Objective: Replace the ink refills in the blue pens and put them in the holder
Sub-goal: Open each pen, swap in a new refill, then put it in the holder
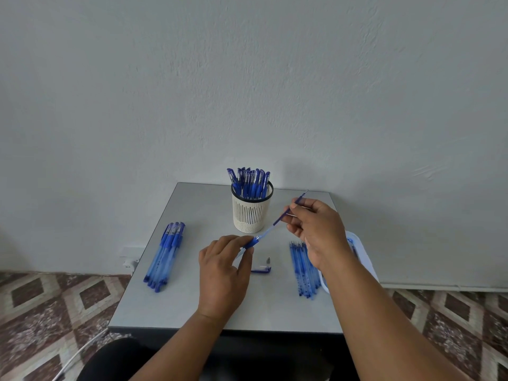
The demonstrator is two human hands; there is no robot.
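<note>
a grey table (192, 306) carries a pen holder (250, 215), capped pens (164, 255), loose refills (303, 268), a cap (261, 269) and a white tray (367, 266).

The right hand (316, 229) and forearm hide most of the white tray (365, 259) right of the holder (251, 213). The pen barrel (251, 242) vanishes inside the left hand (222, 270). Refills (305, 268) beside the tray are blurred.

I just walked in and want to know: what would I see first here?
Two hands over the grey table: the left hand holds a pen barrel while the right hand pinches a refill sticking out of it. Behind them stands a cream holder packed with blue pens.
</note>
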